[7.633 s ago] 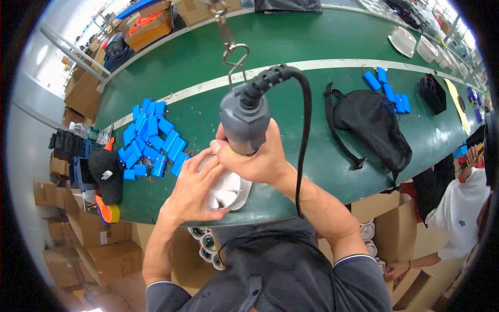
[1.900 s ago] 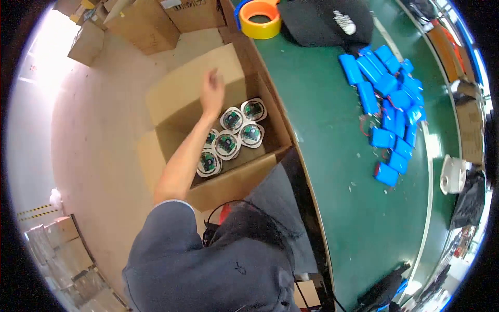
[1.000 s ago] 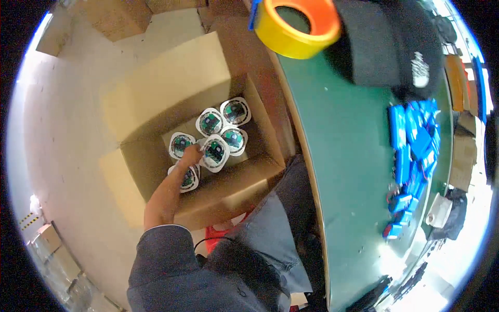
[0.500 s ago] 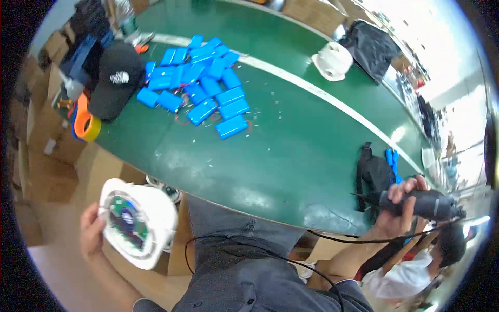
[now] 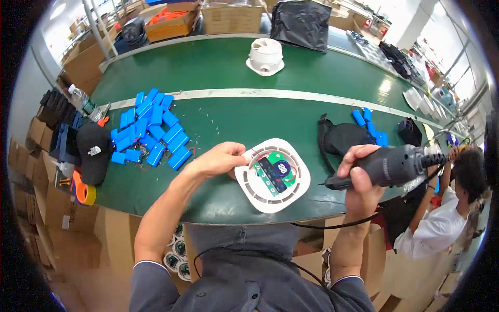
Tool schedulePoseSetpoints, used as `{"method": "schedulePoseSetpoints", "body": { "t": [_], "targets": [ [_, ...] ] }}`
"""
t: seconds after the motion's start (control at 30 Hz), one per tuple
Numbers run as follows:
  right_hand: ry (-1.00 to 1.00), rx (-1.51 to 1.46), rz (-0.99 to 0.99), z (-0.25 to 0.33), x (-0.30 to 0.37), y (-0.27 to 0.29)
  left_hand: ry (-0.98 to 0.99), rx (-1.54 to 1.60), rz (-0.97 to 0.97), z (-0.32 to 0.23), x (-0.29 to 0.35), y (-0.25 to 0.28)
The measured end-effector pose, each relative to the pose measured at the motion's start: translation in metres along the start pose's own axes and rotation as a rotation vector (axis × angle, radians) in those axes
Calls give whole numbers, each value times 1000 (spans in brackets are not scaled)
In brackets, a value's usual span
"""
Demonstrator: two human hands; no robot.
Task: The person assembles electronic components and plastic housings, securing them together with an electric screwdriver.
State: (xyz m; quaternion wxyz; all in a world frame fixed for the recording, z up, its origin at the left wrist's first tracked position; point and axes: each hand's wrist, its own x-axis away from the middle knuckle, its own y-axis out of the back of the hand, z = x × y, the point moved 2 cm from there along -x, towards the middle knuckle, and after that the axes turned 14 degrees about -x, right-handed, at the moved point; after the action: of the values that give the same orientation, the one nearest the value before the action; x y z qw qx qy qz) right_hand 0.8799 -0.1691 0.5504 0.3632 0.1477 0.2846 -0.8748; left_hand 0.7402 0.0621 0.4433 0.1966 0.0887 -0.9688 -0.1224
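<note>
My left hand point(image 5: 227, 158) grips the left rim of a white rounded-square housing point(image 5: 299, 192), its fingers partly hidden behind it. A green circuit board point(image 5: 285, 159) with dark parts and thin wires shows inside the housing's ring. The housing is over the near edge of the green table, its open face toward me. In my right hand point(image 5: 361, 171) is a dark grey electric screwdriver point(image 5: 397, 165), its thin bit pointing left toward the housing, a short gap apart. A black cord point(image 5: 338, 226) runs from the tool across my front.
Several blue battery packs point(image 5: 156, 117) are heaped on the left of the green table point(image 5: 223, 125). A black cap point(image 5: 93, 151) and tape rolls point(image 5: 83, 191) lie at the left edge. A black bag point(image 5: 345, 138) lies right. Farther back stands another white housing point(image 5: 265, 56). A co-worker point(image 5: 436, 218) is at right.
My left hand has brought the white housing from the lower left to the table's near edge. The screwdriver has come left, closer to it. The view has tilted up and turned.
</note>
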Motion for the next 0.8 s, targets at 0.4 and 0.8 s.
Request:
{"method": "schedulePoseSetpoints", "body": {
  "t": [0.4,0.8],
  "targets": [
    [-65,-326,160,-42,-42,-40,-13,-743,-459,-30,6,44],
    [-140,-276,102,-58,-66,-54,-216,-1083,-525,-47,17,-29]
  ]
}}
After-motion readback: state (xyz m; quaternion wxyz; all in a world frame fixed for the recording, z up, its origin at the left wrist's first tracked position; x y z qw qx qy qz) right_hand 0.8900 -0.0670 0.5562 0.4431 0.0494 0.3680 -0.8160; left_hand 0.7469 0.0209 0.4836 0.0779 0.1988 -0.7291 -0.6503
